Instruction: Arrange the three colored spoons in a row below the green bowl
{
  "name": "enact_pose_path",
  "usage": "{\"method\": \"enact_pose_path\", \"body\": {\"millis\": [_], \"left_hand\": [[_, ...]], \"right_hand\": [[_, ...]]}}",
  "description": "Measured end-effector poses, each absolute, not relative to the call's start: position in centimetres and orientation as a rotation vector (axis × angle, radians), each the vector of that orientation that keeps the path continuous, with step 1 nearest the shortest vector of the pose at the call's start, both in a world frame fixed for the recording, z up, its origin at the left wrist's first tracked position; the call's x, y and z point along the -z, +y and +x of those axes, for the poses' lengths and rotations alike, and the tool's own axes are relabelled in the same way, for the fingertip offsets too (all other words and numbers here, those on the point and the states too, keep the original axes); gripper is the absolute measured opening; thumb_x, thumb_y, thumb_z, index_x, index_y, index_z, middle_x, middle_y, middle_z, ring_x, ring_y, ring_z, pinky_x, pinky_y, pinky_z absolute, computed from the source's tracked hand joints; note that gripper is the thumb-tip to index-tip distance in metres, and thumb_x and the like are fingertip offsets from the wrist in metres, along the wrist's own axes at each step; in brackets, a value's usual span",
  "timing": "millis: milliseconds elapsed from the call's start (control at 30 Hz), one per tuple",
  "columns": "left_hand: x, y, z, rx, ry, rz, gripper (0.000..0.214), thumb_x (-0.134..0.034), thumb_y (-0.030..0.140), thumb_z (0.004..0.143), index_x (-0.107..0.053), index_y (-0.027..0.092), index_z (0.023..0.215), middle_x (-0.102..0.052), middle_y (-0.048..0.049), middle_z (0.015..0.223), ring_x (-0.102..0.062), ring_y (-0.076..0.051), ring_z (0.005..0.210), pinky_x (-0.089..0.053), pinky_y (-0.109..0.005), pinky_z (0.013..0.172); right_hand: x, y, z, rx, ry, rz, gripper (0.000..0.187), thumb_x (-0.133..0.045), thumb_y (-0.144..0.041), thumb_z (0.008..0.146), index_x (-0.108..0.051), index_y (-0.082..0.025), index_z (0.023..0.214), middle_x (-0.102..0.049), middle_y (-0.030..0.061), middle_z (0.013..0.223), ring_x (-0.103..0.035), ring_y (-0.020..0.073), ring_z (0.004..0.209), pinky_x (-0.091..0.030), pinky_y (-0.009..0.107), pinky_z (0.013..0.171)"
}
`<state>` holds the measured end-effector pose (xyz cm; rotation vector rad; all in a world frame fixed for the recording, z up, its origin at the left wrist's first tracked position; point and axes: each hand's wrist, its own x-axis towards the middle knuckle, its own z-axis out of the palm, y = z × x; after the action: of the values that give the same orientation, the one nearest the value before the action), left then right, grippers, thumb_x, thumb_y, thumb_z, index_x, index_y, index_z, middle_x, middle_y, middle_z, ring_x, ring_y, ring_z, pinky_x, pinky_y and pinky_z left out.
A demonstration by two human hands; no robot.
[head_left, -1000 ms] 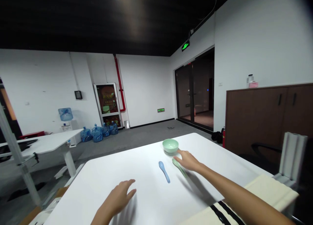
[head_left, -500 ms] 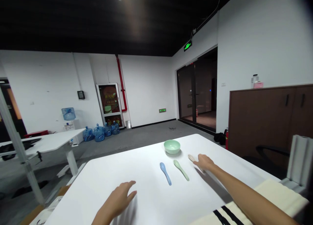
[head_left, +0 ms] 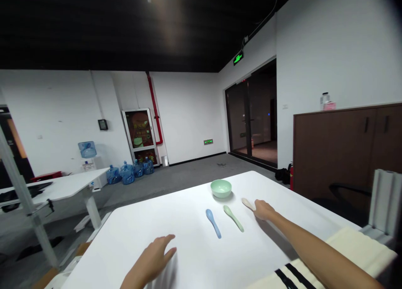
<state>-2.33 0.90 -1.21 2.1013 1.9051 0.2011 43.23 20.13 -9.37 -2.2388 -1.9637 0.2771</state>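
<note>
Head cam view: 3 spoons lie side by side on a white table (head_left: 176, 213), with a pale green bowl (head_left: 221, 188) just past them. Right hand (head_left: 264, 209) is touching the end of the cream spoon (head_left: 248, 204), but honestly can't tell if it's gripping or just resting there. Left hand (head_left: 150, 255) is open and empty near the table's front edge, well apart from the blue spoon (head_left: 213, 223) and green spoon (head_left: 233, 218). Striped cream cloth (head_left: 354, 251) sits off to the right.
</note>
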Motion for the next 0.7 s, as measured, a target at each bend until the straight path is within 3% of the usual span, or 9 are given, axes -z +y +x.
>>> {"method": "enact_pose_path", "body": {"millis": [400,700], "left_hand": [[1.0,0.9,-2.0,-0.206,1.929,2.094,0.057,-0.041,0.052,0.091,-0.051,0.025,0.141,-0.056,-0.008,0.141,-0.051,-0.028,0.13,-0.039,-0.041,0.108],[1.3,0.7,-2.1,-0.184,1.944,2.079,0.056,-0.042,0.051,0.091,-0.05,0.027,0.141,-0.056,-0.0061,0.142,-0.052,-0.027,0.128,-0.039,-0.04,0.109]], "right_hand": [[4.6,21.9,40.8,-0.181,-1.932,-2.073,0.026,-0.051,-0.03,0.083,-0.068,-0.014,0.092,-0.069,0.0168,0.1,-0.067,0.0258,0.084,-0.04,0.03,0.063],[2.5,27.0,35.5,-0.153,-1.894,-2.058,0.025,-0.056,-0.03,0.081,-0.069,-0.016,0.097,-0.069,0.017,0.11,-0.067,0.0273,0.095,-0.042,0.028,0.066]]}}
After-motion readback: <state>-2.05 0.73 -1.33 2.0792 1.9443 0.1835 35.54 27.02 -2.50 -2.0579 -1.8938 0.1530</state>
